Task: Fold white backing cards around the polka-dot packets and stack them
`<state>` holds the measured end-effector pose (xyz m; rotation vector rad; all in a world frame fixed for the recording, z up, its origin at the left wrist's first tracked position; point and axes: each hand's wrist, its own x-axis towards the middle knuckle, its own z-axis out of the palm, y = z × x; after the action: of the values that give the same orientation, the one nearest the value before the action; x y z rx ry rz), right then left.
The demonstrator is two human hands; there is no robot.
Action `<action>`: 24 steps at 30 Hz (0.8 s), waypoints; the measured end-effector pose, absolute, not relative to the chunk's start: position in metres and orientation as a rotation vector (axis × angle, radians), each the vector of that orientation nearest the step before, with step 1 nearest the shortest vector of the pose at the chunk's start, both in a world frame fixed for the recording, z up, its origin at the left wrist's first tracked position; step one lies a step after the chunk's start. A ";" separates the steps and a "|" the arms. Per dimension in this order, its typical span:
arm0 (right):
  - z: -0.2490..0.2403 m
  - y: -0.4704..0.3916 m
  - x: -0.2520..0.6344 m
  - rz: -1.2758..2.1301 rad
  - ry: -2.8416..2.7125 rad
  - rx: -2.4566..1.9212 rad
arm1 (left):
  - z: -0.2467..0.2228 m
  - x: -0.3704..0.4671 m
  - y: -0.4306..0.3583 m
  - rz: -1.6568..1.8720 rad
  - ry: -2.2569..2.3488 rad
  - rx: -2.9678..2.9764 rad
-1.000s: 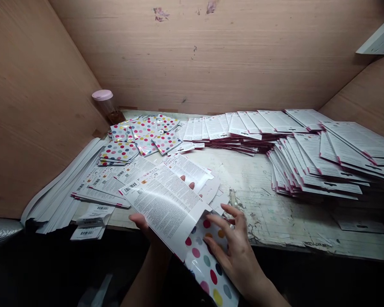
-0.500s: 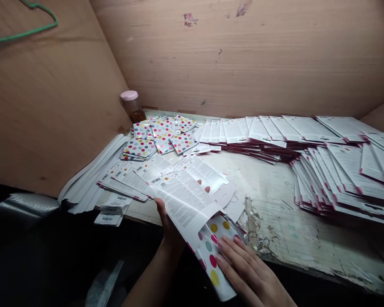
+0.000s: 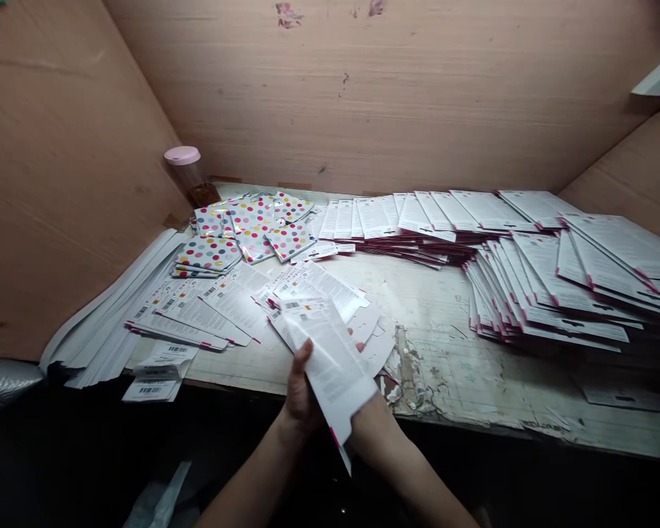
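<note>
A white printed cardboard sleeve (image 3: pixel 327 359) with pink edges is tilted over the table's front edge. My left hand (image 3: pixel 301 389) grips it, thumb on the printed face and fingertips showing at its far side. My right hand (image 3: pixel 375 424) reaches into the sleeve's near end, so its fingers are hidden. The polka-dot packet cannot be seen there now. Beyond the sleeve, more printed sleeves (image 3: pixel 242 293) lie fanned out on the table. Behind these is a pile of shiny polka-dot packets (image 3: pixel 209 253).
Rows of printed sleeves (image 3: pixel 550 286) overlap along the back and right. A stack of white paper (image 3: pixel 115 315) leans by the left wall, near barcode labels (image 3: pixel 157 370). A pink-lidded bottle (image 3: pixel 190 172) stands in the back corner. The table's front edge (image 3: pixel 451 411) is worn.
My right hand has gone from lying on the half-inserted polka-dot packet to inside the sleeve's near end, and the packet has disappeared from sight. My left hand still holds the sleeve. The view has shifted right.
</note>
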<state>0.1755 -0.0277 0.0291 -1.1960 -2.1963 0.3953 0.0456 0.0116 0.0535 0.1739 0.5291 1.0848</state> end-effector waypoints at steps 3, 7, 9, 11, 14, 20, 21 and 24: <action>0.059 -0.057 0.204 0.379 -2.294 -1.083 | 0.053 0.028 0.029 1.220 0.758 0.170; 0.063 -0.059 0.238 0.405 -1.942 -1.278 | 0.036 0.024 0.042 1.177 1.080 0.446; 0.047 -0.042 0.243 0.378 -1.770 -1.376 | 0.027 0.035 0.043 1.216 1.116 0.640; 0.027 -0.023 0.242 0.412 -1.759 -1.392 | 0.019 0.045 0.041 1.345 1.249 0.934; 0.001 -0.005 0.240 0.433 -1.803 -1.408 | 0.013 0.048 0.030 1.390 1.511 1.635; -0.010 -0.005 0.246 0.468 -1.898 -1.361 | 0.000 0.017 -0.007 0.710 1.016 2.379; -0.010 -0.006 0.246 0.463 -1.916 -1.351 | -0.004 0.013 -0.010 0.667 0.986 2.420; -0.012 -0.007 0.243 0.421 -1.934 -1.346 | -0.015 0.007 -0.014 0.630 0.953 2.530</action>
<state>0.2431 -0.0073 -0.0121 -1.3458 -1.9338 0.4210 0.0073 -0.0144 -0.0152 2.5299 0.9533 0.6303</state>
